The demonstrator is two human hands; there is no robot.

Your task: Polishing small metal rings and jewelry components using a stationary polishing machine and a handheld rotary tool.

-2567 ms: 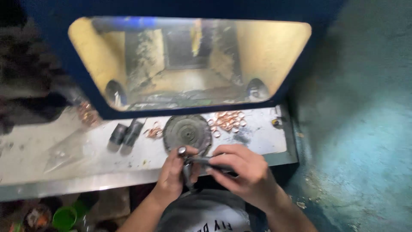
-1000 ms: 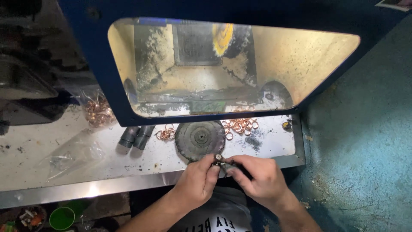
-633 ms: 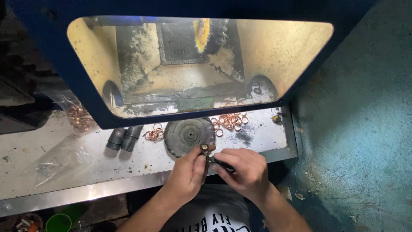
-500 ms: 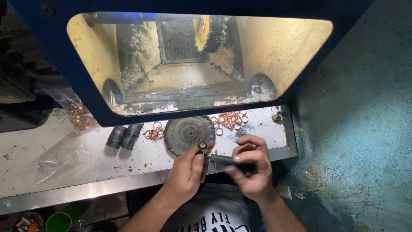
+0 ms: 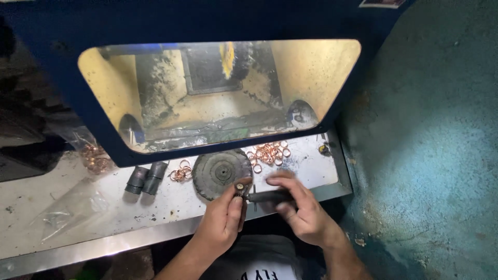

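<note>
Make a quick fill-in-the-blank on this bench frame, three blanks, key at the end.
1. The left hand and right hand together hold a dark ____-shaped tool.
2. The copper-coloured rings lie to the ____ of the round dark disc.
3. Two dark cylinders lie on the ____ bench top.

Missing words: rod; right; white

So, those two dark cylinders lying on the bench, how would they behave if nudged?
The two dark cylinders lie on their sides on the flat metal bench, so a nudge across their length would probably roll them. They look like rigid, solid pieces, likely heavy for their size. Lying side by side, apparently touching, they might move together.
</note>
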